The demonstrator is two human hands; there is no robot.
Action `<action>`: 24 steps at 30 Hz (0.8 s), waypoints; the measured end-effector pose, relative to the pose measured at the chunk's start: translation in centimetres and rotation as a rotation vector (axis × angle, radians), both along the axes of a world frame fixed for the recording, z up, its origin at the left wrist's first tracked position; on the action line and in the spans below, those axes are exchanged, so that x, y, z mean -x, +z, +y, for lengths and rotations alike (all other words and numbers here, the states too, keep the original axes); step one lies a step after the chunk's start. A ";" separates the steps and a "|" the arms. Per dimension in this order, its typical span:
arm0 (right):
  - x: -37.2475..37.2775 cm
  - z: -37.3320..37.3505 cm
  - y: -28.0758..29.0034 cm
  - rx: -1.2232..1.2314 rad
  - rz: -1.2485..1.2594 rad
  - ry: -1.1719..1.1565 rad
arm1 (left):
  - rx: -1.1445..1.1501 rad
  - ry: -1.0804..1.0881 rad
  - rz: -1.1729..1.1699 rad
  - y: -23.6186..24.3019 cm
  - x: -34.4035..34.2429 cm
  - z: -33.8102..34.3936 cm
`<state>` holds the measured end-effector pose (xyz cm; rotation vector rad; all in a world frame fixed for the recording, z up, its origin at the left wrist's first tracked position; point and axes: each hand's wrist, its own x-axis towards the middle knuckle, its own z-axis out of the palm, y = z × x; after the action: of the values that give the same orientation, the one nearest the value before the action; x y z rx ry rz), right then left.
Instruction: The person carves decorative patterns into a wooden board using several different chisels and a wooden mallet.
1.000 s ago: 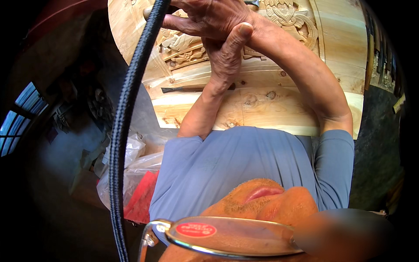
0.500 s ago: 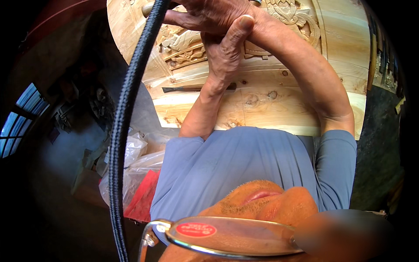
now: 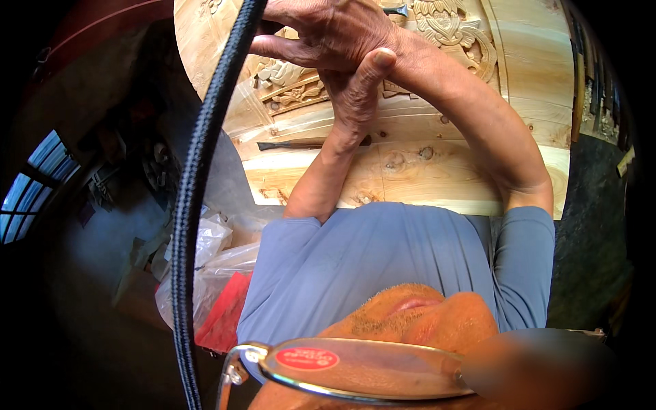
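Note:
My right hand [image 3: 331, 34] reaches across from the right over a carved wooden board [image 3: 533, 61]. Its thumb points left and its fingers curl near the top edge, around something I cannot make out. Under the right wrist is my left hand [image 3: 355, 99], its thumb resting up against that wrist and its fingers hidden below. Just beyond the right wrist a dark metal blade tip [image 3: 396, 11] shows; whether a hand holds its tool is hidden. A flat chisel [image 3: 290, 145] lies on the board, partly behind my left forearm.
Relief carving [image 3: 447, 27] covers the board's far middle. A black braided cable [image 3: 195, 184] crosses the left of the view. Several dark tools [image 3: 594, 82] stand along the right side. Clear plastic bags [image 3: 212, 273] and a red thing [image 3: 222, 314] are at lower left.
Both hands have come slightly nearer in the picture, and the board has shifted a little with the view. A rounded handle end beside the cable is no longer visible; more of the blade tip shows.

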<state>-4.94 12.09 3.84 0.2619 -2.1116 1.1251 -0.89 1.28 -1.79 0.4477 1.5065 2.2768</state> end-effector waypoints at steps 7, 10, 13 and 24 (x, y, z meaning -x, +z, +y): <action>-0.1 0.1 -0.1 -0.007 0.029 -0.035 | 0.015 -0.018 -0.016 0.4 -0.2 0.0; -0.2 0.1 -0.1 -0.026 0.033 -0.035 | 0.033 -0.017 -0.021 0.5 -0.3 -0.2; -0.2 0.3 -0.5 -0.089 -0.045 -0.046 | 0.057 -0.038 0.000 0.6 0.0 0.0; -0.1 1.0 -0.6 0.017 0.031 -0.032 | 0.202 -0.046 0.035 2.3 0.2 0.4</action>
<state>-4.89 13.07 3.20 0.2358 -2.0714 1.1132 -1.10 1.70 0.49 0.4609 1.7046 2.0654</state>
